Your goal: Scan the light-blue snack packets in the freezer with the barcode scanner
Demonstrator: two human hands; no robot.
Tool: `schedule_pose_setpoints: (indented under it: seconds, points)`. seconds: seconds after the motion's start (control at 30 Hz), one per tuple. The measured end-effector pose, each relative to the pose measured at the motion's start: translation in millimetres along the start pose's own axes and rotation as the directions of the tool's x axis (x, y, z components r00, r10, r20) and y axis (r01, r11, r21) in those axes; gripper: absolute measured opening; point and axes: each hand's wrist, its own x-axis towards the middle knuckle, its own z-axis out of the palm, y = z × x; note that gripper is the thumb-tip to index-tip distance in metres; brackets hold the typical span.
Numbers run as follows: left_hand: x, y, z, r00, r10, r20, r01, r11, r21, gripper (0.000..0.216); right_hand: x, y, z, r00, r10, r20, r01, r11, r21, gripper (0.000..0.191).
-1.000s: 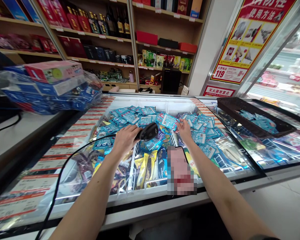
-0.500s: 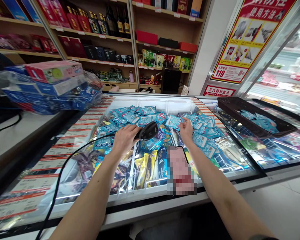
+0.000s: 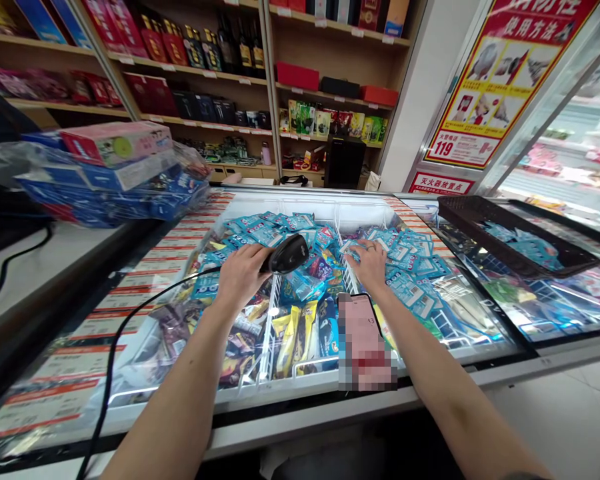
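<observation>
My left hand [image 3: 241, 275] grips a black barcode scanner [image 3: 287, 255] whose cable [image 3: 111, 353] trails back to the left. The scanner's head points right over an open chest freezer [image 3: 330, 400] full of blue ice-cream packets [image 3: 410, 261]. My right hand [image 3: 367, 263] lies on the heap of blue packets in the right compartment, fingers spread over one packet [image 3: 353, 248]. A phone [image 3: 366, 340] rests on the freezer's front edge under my right forearm.
Yellow and dark wrapped ice creams [image 3: 293, 333] fill the near compartments. A black tray [image 3: 510, 233] with blue packets sits on the glass lid at right. Wrapped boxes [image 3: 105, 173] are stacked on the counter at left. Store shelves [image 3: 240, 80] stand behind, a red poster [image 3: 490, 80] at right.
My right hand has lowered the blue packet that it held up near the scanner onto the pile and now rests flat on it. The scanner hand shifted slightly left.
</observation>
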Motion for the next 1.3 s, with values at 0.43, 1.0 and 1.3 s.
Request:
schedule_pose_setpoints:
  seconds: [0.43, 1.0, 1.3]
  points:
    - [-3, -12, -2, 0.999, -0.047, -0.022, 0.047, 0.999, 0.024, 0.036, 4, -1, -13, 0.994, 0.111, 0.015, -0.107, 0.981, -0.161, 0.025]
    - [-7, -22, -8, 0.995, -0.098, -0.014, 0.099, 0.994, 0.052, 0.038, 48, -77, 20, 0.866, -0.012, 0.5, -0.237, 0.871, 0.43, 0.041]
    - [-8, -22, -10, 0.995, -0.102, -0.021, 0.103, 0.993, 0.064, 0.037, 52, -94, 40, 0.838, 0.111, 0.535, -0.362, 0.846, 0.391, 0.036]
